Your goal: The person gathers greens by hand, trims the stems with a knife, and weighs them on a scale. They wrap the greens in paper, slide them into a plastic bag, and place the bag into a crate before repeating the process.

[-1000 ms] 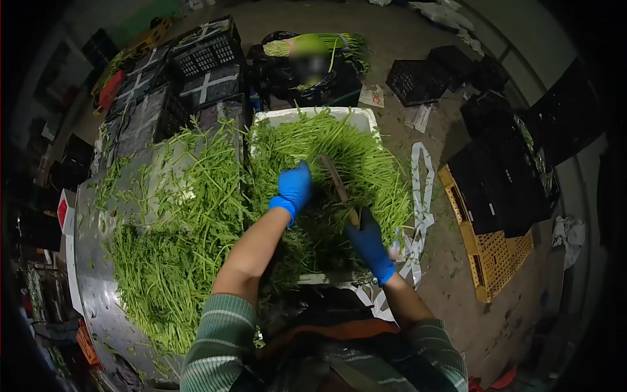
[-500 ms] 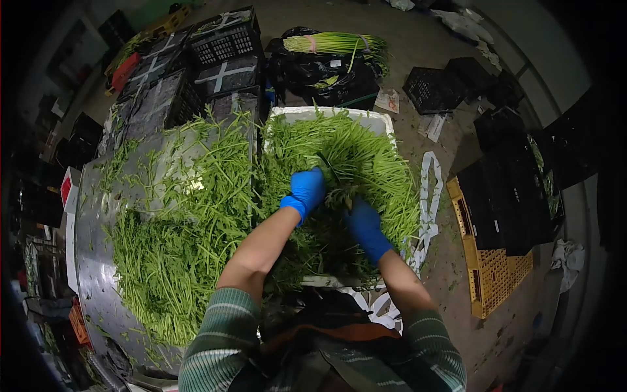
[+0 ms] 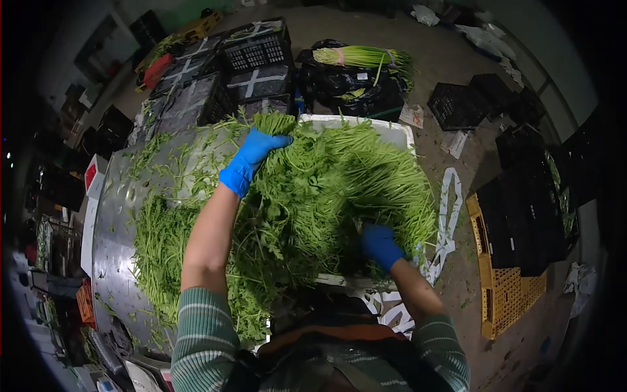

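Observation:
My left hand [image 3: 257, 153], in a blue glove, is closed round the stem ends of a bunch of leafy greens [image 3: 277, 127], raised over the left edge of a white box [image 3: 408, 134]. The bunch's leaves hang down toward me. Inside the box, stalks of the same greens [image 3: 392, 170] lie packed with their stems toward the back and right. My right hand [image 3: 381, 245], gloved in blue too, is curled low in the box's near right part, in shadow among leaves; what its fingers hold I cannot tell.
Loose greens [image 3: 163, 255] cover part of a metal table [image 3: 114, 222] on the left. Behind stand taped black crates [image 3: 258, 49] and a black bag [image 3: 326, 81] topped with a tied green bundle [image 3: 359, 57]. Yellow pallets [image 3: 509, 300] and black crates [image 3: 522, 215] are at right.
My left hand has moved left and away from me, out of the middle of the box, lifting a bunch of greens. My right hand stays low in the box. The view has shifted slightly.

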Demonstrator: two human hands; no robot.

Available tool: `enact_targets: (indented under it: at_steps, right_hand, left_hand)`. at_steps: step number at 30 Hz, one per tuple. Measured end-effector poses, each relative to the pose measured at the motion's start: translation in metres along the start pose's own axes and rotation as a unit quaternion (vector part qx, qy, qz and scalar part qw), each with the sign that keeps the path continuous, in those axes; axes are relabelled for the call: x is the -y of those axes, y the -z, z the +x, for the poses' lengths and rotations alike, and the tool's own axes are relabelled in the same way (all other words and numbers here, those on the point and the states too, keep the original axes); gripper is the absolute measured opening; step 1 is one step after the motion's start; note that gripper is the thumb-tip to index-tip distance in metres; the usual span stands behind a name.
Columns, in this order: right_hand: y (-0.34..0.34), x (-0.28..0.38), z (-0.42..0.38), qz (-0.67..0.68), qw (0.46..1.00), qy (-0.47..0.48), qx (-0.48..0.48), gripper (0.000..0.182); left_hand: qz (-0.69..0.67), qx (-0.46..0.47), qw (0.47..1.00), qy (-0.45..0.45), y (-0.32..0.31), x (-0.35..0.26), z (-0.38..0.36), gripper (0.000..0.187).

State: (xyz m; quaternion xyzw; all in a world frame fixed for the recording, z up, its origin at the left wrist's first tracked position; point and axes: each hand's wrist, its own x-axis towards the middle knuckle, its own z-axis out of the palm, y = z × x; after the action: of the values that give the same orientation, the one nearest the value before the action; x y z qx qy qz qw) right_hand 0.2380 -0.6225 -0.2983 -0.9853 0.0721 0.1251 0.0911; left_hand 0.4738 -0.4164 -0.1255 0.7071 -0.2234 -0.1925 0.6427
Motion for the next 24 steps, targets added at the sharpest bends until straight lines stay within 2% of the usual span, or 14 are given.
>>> enact_targets:
  at_steps: [1, 3, 4, 5, 7, 8, 10, 12, 13, 17, 20, 21, 23, 24]
  right_hand:
    - [0.038, 0.009, -0.009, -0.008, 0.996, 0.036, 0.087, 0.033]
    - [0.109, 0.036, -0.034, 0.029, 0.994, 0.101, 0.018, 0.034]
    - [0.153, 0.048, -0.045, 0.211, 0.972, 0.096, 0.028, 0.036]
    - [0.184, 0.059, -0.045, 0.385, 0.918, 0.087, 0.04, 0.041]
    - [0.198, 0.082, -0.027, 0.573, 0.786, 0.177, -0.15, 0.059]
    - [0.198, 0.096, -0.014, 0.571, 0.786, 0.184, -0.149, 0.059]
    - [0.183, 0.131, 0.013, 0.481, 0.775, 0.327, -0.248, 0.087]
    - [0.151, 0.168, 0.008, 0.534, 0.766, 0.346, -0.093, 0.098]
    - [0.14, 0.181, 0.008, 0.63, 0.698, 0.337, -0.051, 0.09]
    - [0.152, 0.2, -0.024, 0.672, 0.652, 0.351, -0.006, 0.066]
    - [0.103, 0.19, 0.007, 0.731, 0.579, 0.329, 0.147, 0.06]
    - [0.115, 0.179, 0.017, 0.499, 0.753, 0.427, 0.029, 0.057]
    - [0.178, 0.155, -0.003, 0.551, 0.804, 0.169, 0.15, 0.055]
    - [0.18, 0.131, 0.015, 0.548, 0.799, 0.229, 0.092, 0.051]
  left_hand:
    - [-0.012, -0.014, 1.0, -0.007, 0.003, -0.01, -0.014, 0.038]
    - [-0.025, -0.04, 0.998, -0.048, 0.002, -0.024, -0.041, 0.044]
    - [0.001, -0.026, 0.999, -0.024, 0.005, -0.029, -0.053, 0.046]
    - [0.025, -0.01, 1.0, 0.001, 0.006, -0.032, -0.065, 0.047]
    - [0.022, -0.02, 0.999, -0.04, -0.007, -0.038, -0.086, 0.046]
    - [0.034, -0.029, 0.997, -0.061, -0.016, -0.042, -0.098, 0.044]
    - [-0.061, -0.059, 0.993, -0.08, -0.027, -0.046, -0.116, 0.038]
    - [-0.084, -0.112, 0.982, -0.128, -0.037, -0.057, -0.13, 0.031]
    - [-0.085, -0.124, 0.98, -0.134, -0.037, -0.054, -0.138, 0.031]
    - [-0.206, -0.234, 0.949, -0.047, -0.036, -0.053, -0.18, 0.032]
    - [-0.195, -0.064, 0.978, -0.044, -0.023, -0.05, -0.202, 0.055]
    - [-0.2, -0.069, 0.976, -0.05, -0.008, -0.041, -0.209, 0.055]
    - [0.157, -0.069, 0.983, -0.067, 0.028, -0.031, -0.238, 0.062]
    - [0.305, -0.07, 0.947, -0.064, 0.044, -0.031, -0.255, 0.063]
